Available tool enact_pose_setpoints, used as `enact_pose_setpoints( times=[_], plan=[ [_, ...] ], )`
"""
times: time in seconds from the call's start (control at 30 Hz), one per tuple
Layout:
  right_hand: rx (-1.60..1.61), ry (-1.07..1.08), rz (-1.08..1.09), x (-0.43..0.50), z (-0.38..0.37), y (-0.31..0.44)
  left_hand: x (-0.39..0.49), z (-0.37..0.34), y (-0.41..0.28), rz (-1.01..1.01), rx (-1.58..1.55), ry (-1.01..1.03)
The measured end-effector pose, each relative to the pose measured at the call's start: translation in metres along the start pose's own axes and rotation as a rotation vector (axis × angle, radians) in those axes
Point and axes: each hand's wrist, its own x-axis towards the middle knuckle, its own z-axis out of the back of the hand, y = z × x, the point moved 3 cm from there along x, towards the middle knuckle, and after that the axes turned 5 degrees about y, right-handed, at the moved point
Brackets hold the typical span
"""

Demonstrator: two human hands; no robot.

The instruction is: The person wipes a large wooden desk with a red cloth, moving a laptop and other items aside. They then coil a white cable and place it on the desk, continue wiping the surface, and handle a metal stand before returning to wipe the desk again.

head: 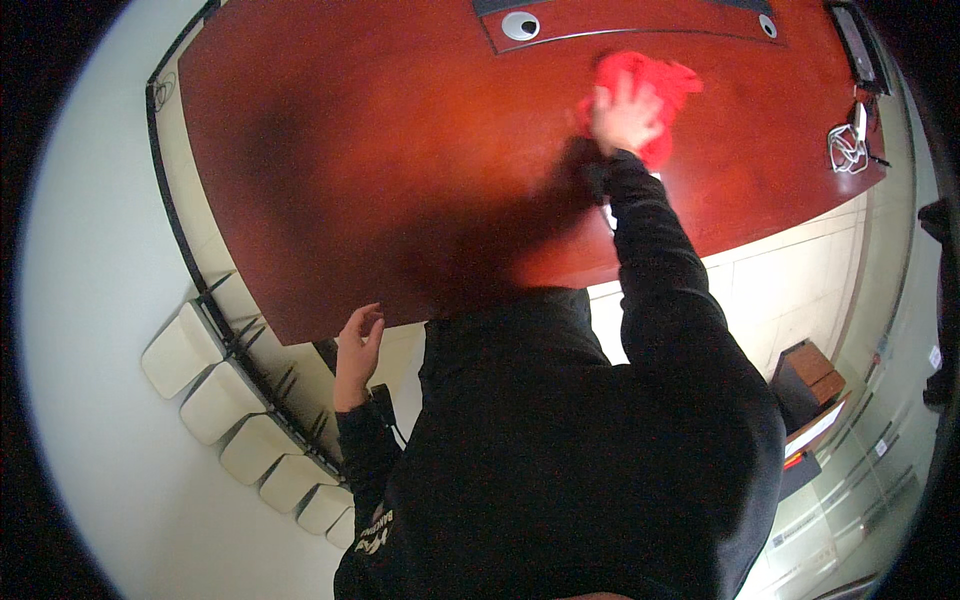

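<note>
My right hand (627, 118), slightly blurred, lies spread on a crumpled red cloth (658, 84) and presses it on the glossy red-brown wooden table (420, 142). Whether its fingers grip the cloth is hard to see. A small white thing, partly hidden by my right forearm, lies on the table just below the cloth. Off the table's near left edge hangs my left hand (360, 349), its fingers loosely curled and apart with nothing in them.
At the table's far side is a dark-edged panel with two round white-and-black discs (520, 26). A black tray-like object (859, 49) and a coiled white cable (847, 148) lie at the right end. Pale chairs (184, 351) line the left wall. A brown wooden box (811, 375) stands at lower right.
</note>
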Motion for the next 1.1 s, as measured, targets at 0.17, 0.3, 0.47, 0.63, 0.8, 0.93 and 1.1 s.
enact_pose_setpoints(
  times=[0.17, 0.3, 0.47, 0.63, 0.8, 0.93, 1.1],
  plan=[
    [0.075, 0.243, 0.716, -0.137, 0.007, 0.147, -0.013, -0.006, 0.001, 0.080, -0.047, -0.011],
    [0.214, 0.353, 1.164, -0.237, 0.032, 0.125, -0.015, 0.000, -0.003, 0.027, -0.039, -0.048],
    [0.152, 0.474, 1.154, -0.224, 0.052, -0.017, -0.018, 0.005, 0.007, 0.019, -0.030, -0.050],
    [-0.178, 0.226, 0.462, -0.135, 0.048, -0.098, -0.016, 0.014, 0.031, 0.044, -0.056, -0.016],
    [-0.049, 0.093, -0.143, -0.099, 0.014, -0.033, -0.030, 0.044, 0.081, -0.010, -0.041, -0.012],
    [-0.014, 0.025, -0.025, -0.144, 0.007, 0.085, -0.045, 0.093, 0.143, -0.087, -0.013, -0.026],
    [0.085, 0.099, 0.327, -0.280, 0.004, 0.241, -0.053, 0.149, 0.206, -0.148, -0.046, -0.016]
  ],
)
